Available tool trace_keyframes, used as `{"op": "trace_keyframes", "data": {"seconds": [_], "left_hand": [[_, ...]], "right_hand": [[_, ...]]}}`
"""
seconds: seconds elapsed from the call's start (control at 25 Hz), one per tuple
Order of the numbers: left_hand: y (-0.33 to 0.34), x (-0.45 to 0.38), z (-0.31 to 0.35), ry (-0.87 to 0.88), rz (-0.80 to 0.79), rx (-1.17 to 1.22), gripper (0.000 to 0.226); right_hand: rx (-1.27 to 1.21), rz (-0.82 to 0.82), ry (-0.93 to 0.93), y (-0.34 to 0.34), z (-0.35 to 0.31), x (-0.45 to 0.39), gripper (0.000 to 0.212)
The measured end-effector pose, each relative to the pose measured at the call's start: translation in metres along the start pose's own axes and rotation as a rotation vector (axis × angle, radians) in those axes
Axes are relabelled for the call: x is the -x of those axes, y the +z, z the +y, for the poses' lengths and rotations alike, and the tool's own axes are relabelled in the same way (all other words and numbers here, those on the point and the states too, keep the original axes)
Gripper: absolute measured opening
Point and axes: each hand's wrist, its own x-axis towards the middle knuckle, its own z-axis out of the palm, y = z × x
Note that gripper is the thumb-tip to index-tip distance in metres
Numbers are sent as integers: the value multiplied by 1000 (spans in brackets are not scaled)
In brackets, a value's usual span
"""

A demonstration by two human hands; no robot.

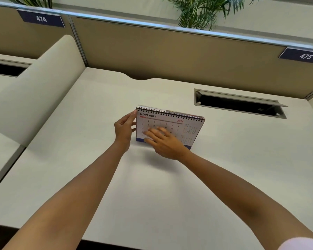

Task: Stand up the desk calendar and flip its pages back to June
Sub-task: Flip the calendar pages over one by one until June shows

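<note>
A spiral-bound desk calendar (186, 124) stands upright on the white desk (152, 186), its front page reading NOVEMBER 2026. My left hand (125, 129) grips the calendar's left edge near the top, thumb in front. My right hand (165, 142) is blurred and lies with spread fingers over the lower middle of the page, hiding part of the date grid and the blue bottom strip.
A tan partition (170, 56) runs behind the desk with number plates 474 (41, 18) and 475 (305, 56). An open cable slot (238, 103) lies right of the calendar. A cream divider (38, 83) stands at the left. Plants (201, 13) rise behind the partition.
</note>
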Motion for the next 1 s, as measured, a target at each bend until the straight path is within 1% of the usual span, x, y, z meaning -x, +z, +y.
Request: {"op": "trace_keyframes", "data": {"seconds": [0.16,0.28,0.36,0.52,0.6,0.68,0.84,1.0], "left_hand": [[-1,1,-2,4,4,-30,16],[-1,1,-2,13,14,-55,17],[-1,2,-2,18,14,-67,18],[0,2,-1,11,19,-71,18],[0,2,-1,13,16,-77,19],[0,3,-1,11,11,-74,21],[1,5,3,-4,14,-69,24],[2,7,3,-3,14,-68,23]], "right_hand": [[141,-3,-121,21,0,2,33],[139,-14,-137,22,1,-2,44],[154,-19,-136,17,0,-4,45],[224,76,-189,9,-4,-4,39],[189,138,-181,2,-4,-3,33],[102,184,-102,-5,-8,-4,28],[-101,304,179,-27,-15,5,18],[-348,311,385,-61,-8,6,20]]}}
